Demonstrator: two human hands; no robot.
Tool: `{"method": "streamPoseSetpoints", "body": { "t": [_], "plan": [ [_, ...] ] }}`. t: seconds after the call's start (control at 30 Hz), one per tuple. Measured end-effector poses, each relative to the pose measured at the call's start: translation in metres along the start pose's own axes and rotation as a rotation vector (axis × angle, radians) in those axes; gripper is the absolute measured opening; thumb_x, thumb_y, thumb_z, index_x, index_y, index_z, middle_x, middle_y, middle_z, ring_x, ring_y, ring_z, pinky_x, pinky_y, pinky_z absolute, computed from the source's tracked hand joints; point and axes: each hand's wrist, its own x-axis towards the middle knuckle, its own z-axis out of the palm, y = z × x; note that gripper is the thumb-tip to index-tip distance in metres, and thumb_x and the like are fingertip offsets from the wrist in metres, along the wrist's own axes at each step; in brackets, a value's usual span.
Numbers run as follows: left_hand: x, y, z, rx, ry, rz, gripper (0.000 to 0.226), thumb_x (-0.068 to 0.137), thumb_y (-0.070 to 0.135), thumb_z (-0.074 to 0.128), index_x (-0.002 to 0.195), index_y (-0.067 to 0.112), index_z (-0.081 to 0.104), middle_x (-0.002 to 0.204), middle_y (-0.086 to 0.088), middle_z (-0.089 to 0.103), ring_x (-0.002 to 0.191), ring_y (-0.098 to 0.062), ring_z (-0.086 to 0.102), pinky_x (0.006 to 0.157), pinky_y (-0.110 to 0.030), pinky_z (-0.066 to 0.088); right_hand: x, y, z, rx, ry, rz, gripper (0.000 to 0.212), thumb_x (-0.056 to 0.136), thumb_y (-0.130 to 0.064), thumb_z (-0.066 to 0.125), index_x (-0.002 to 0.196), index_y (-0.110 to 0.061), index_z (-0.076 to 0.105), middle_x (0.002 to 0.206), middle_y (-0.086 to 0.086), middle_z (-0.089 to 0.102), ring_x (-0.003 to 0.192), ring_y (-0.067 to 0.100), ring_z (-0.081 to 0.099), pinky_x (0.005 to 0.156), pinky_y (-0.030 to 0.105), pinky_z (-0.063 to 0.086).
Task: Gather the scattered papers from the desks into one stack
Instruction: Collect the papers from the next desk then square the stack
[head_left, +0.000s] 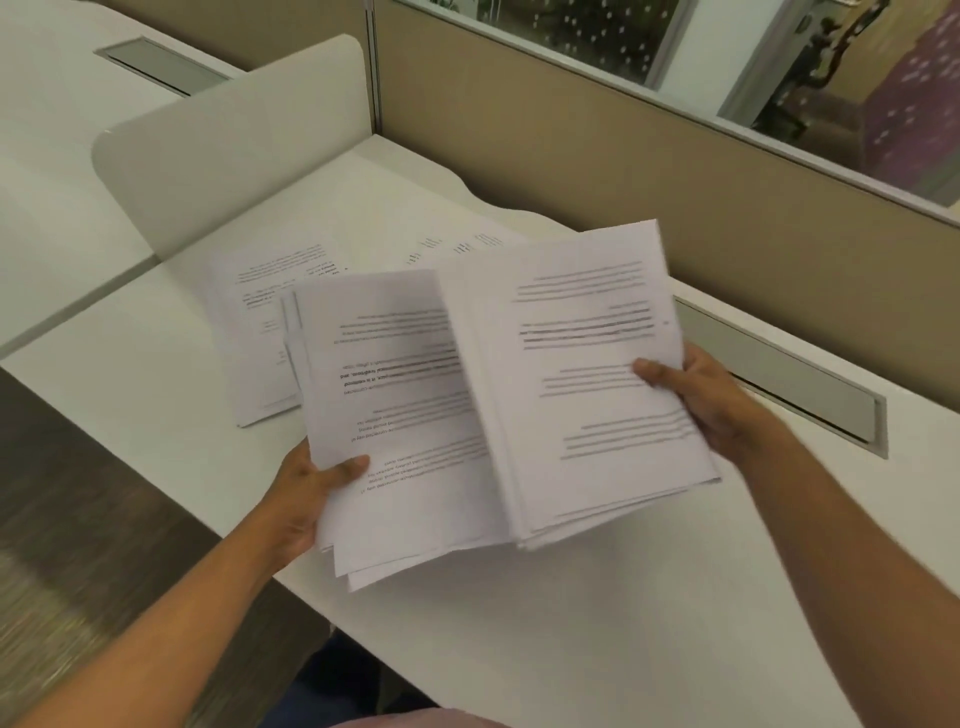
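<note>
I hold two bundles of printed white paper above the white desk. My left hand grips the lower left corner of the left bundle, thumb on top. My right hand grips the right edge of the thicker right bundle, which overlaps the left one along its left side. Behind them more printed sheets lie flat on the desk, partly hidden by the held papers. Further loose sheets lie beyond, towards the partition.
A beige partition with a glass strip runs along the desk's far side. A grey cable slot is set in the desk at right. A white curved divider stands at left, with another desk beyond. Dark floor lies lower left.
</note>
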Motion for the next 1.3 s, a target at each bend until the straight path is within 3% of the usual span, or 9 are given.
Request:
{"method": "streamPoseSetpoints", "body": {
  "t": [0.13, 0.27, 0.47, 0.57, 0.7, 0.87, 1.0, 1.13, 1.3],
  "plan": [
    [0.000, 0.012, 0.019, 0.027, -0.051, 0.008, 0.054, 0.084, 0.019, 0.087, 0.136, 0.023, 0.074, 0.126, -0.010, 0.084, 0.112, -0.034, 0.081, 0.082, -0.046, 0.070, 0.005, 0.032, 0.092, -0.070, -0.009, -0.025, 0.024, 0.090, -0.010, 0.082, 0.113, -0.012, 0.074, 0.102, 0.004, 0.085, 0.084, 0.019, 0.082, 0.068, 0.028, 0.065],
    [-0.002, 0.023, 0.017, 0.025, -0.079, -0.001, 0.038, 0.090, 0.012, 0.083, 0.123, 0.031, 0.083, 0.124, -0.011, 0.084, 0.111, -0.034, 0.081, 0.079, -0.046, 0.069, 0.013, 0.043, 0.133, -0.155, 0.094, 0.022, 0.036, 0.085, -0.030, 0.090, 0.114, -0.017, 0.072, 0.102, -0.005, 0.084, 0.086, 0.015, 0.083, 0.069, 0.030, 0.066],
    [-0.003, 0.033, 0.005, 0.043, -0.055, -0.008, 0.045, 0.091, 0.008, 0.083, 0.133, 0.022, 0.077, 0.128, -0.012, 0.082, 0.116, -0.036, 0.079, 0.084, -0.047, 0.069, 0.019, 0.044, 0.154, 0.008, -0.310, 0.186, 0.039, 0.101, -0.013, 0.074, 0.139, -0.013, 0.065, 0.127, 0.007, 0.080, 0.116, 0.028, 0.078, 0.088, 0.037, 0.066],
    [-0.001, 0.041, -0.010, 0.012, 0.039, -0.035, 0.022, 0.103, 0.029, 0.071, 0.121, 0.031, 0.084, 0.124, -0.010, 0.084, 0.107, -0.029, 0.083, 0.080, -0.040, 0.069, 0.022, 0.049, 0.179, -0.057, -0.198, 0.032, 0.044, 0.098, -0.012, 0.078, 0.140, -0.011, 0.065, 0.129, 0.005, 0.079, 0.119, 0.028, 0.077, 0.097, 0.037, 0.063],
    [0.001, 0.059, -0.041, -0.016, 0.058, -0.055, 0.058, 0.078, 0.075, 0.077, 0.126, 0.043, 0.075, 0.119, 0.003, 0.086, 0.106, -0.024, 0.083, 0.083, -0.043, 0.069, 0.024, 0.056, 0.224, -0.174, -0.053, -0.118, 0.048, 0.095, -0.017, 0.082, 0.140, -0.013, 0.066, 0.131, 0.004, 0.078, 0.117, 0.025, 0.077, 0.098, 0.039, 0.063],
    [0.021, 0.073, -0.085, 0.168, 0.010, -0.002, 0.060, 0.078, 0.019, 0.088, 0.132, 0.032, 0.068, 0.121, 0.005, 0.085, 0.106, -0.021, 0.082, 0.075, -0.033, 0.070, 0.030, 0.064, 0.275, -0.319, 0.022, -0.175, 0.051, 0.098, -0.030, 0.078, 0.145, -0.019, 0.060, 0.139, -0.001, 0.072, 0.122, 0.018, 0.072, 0.100, 0.033, 0.061],
    [0.041, 0.080, -0.113, 0.143, 0.006, 0.011, 0.066, 0.077, 0.016, 0.089, 0.139, 0.025, 0.066, 0.124, -0.002, 0.084, 0.105, -0.025, 0.083, 0.076, -0.041, 0.071, 0.050, 0.068, 0.283, -0.455, 0.208, -0.089, 0.035, 0.104, -0.044, 0.067, 0.120, -0.013, 0.072, 0.115, 0.000, 0.077, 0.096, 0.010, 0.068, 0.084, 0.032, 0.052],
    [0.060, 0.086, -0.134, 0.127, -0.005, 0.008, 0.065, 0.076, 0.015, 0.088, 0.137, 0.025, 0.067, 0.123, -0.001, 0.084, 0.103, -0.025, 0.084, 0.073, -0.041, 0.071, 0.079, 0.076, 0.261, -0.807, 0.453, 0.313, 0.069, 0.094, -0.052, 0.075, 0.141, -0.005, 0.056, 0.145, 0.018, 0.049, 0.137, 0.037, 0.046, 0.107, 0.048, 0.049],
    [0.086, 0.098, -0.159, 0.159, -0.045, -0.019, 0.065, 0.079, 0.017, 0.087, 0.140, 0.028, 0.065, 0.122, 0.000, 0.084, 0.104, -0.027, 0.083, 0.077, -0.045, 0.071, 0.101, 0.080, 0.273, -0.881, 0.568, 0.530, 0.099, 0.074, -0.038, 0.096, 0.147, -0.004, 0.038, 0.152, 0.019, 0.039, 0.141, 0.038, 0.043, 0.107, 0.049, 0.049]
  ]
}}
